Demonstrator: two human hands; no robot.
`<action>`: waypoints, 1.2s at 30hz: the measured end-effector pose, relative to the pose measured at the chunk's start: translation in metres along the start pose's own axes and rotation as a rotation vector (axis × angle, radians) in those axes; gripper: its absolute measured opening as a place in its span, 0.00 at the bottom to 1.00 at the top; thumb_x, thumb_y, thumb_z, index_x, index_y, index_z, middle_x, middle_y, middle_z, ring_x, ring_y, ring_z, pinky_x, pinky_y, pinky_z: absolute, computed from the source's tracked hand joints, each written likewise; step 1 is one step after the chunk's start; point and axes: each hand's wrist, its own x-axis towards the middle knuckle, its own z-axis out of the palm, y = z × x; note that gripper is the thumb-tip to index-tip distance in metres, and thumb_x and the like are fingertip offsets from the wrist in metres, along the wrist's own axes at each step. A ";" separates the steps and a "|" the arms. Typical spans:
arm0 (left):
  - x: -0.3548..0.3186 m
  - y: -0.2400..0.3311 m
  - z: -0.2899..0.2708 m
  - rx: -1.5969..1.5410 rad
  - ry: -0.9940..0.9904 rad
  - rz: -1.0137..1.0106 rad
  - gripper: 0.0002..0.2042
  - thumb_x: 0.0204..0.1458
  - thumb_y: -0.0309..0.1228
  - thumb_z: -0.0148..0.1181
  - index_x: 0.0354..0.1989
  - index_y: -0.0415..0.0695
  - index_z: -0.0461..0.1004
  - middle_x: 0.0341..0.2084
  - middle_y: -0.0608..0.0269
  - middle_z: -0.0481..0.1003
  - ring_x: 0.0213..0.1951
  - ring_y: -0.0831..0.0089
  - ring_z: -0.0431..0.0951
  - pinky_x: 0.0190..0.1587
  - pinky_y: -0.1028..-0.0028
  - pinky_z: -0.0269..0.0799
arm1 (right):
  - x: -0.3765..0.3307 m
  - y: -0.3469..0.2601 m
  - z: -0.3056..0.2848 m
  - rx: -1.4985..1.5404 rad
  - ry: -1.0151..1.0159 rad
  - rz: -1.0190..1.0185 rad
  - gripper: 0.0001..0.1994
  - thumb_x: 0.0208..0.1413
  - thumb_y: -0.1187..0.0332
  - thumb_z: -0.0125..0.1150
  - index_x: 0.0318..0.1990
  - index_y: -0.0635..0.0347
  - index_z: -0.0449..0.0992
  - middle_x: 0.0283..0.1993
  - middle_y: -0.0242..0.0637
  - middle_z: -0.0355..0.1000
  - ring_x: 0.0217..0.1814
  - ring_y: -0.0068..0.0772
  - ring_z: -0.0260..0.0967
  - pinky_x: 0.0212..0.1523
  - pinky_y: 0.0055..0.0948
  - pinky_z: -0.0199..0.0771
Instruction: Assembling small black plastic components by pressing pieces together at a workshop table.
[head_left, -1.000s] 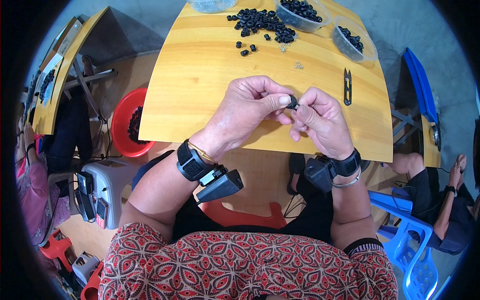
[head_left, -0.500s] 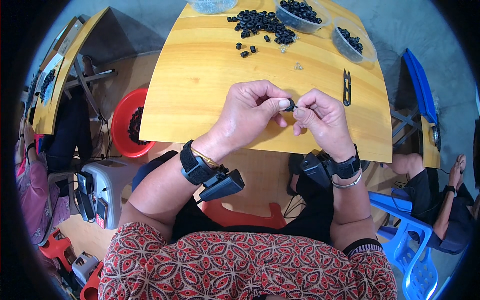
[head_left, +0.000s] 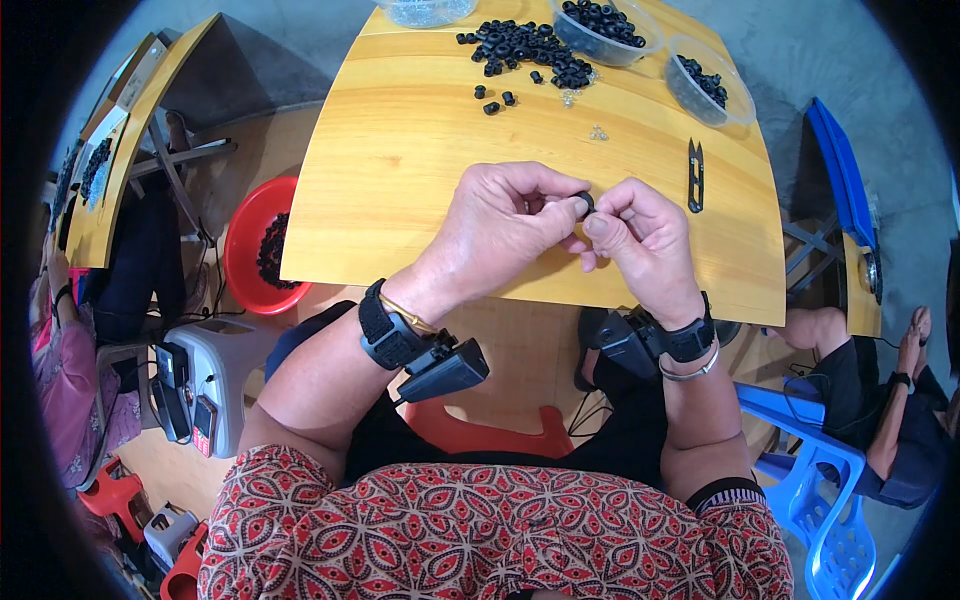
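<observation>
Above the near part of the wooden table (head_left: 390, 200), my left hand (head_left: 505, 225) pinches a small black ring-like piece (head_left: 585, 203) between thumb and fingers. My right hand (head_left: 645, 240) is closed right beside it, thumb against forefinger at the piece's right side. Whatever its fingertips grip is too small and too covered to name. Beyond my hands lies a loose heap of similar black pieces (head_left: 520, 45), with a few strays in front of it. Tiny clear bits (head_left: 599, 132) are scattered nearby. Black thread snips (head_left: 695, 176) rest to the right of my right hand.
Clear plastic bowls with black pieces (head_left: 600, 25) (head_left: 705, 85) stand at the far right, and another bowl with clear bits (head_left: 428, 10) at the far edge. A red basin (head_left: 240, 245) sits left of the table. People sit at both sides; a blue chair (head_left: 825, 470) is at right.
My right fingertips have come closer to the black piece, and the small gap between my hands has narrowed. The black piece has turned slightly in my left fingers.
</observation>
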 end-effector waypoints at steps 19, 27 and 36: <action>-0.001 0.008 0.007 -0.281 -0.071 -0.018 0.37 0.47 0.22 0.54 0.58 0.35 0.33 0.22 0.58 0.71 0.20 0.78 0.69 0.24 0.81 0.65 | -0.002 -0.014 0.008 -0.078 -0.233 0.005 0.39 0.48 0.38 0.38 0.55 0.66 0.53 0.47 0.41 0.62 0.37 0.22 0.62 0.36 0.21 0.65; -0.003 0.003 0.009 -0.336 -0.013 -0.050 0.35 0.46 0.23 0.56 0.59 0.37 0.40 0.28 0.57 0.72 0.25 0.78 0.72 0.26 0.82 0.68 | 0.000 -0.004 0.008 -0.063 -0.196 -0.151 0.25 0.53 0.50 0.43 0.49 0.65 0.58 0.42 0.38 0.65 0.30 0.20 0.64 0.33 0.18 0.65; -0.003 0.003 0.009 -0.353 -0.024 -0.074 0.33 0.46 0.24 0.55 0.59 0.37 0.42 0.30 0.59 0.73 0.30 0.79 0.73 0.33 0.82 0.70 | -0.004 -0.005 0.014 -0.079 -0.158 -0.101 0.30 0.50 0.42 0.38 0.46 0.63 0.59 0.47 0.40 0.59 0.36 0.21 0.63 0.32 0.17 0.64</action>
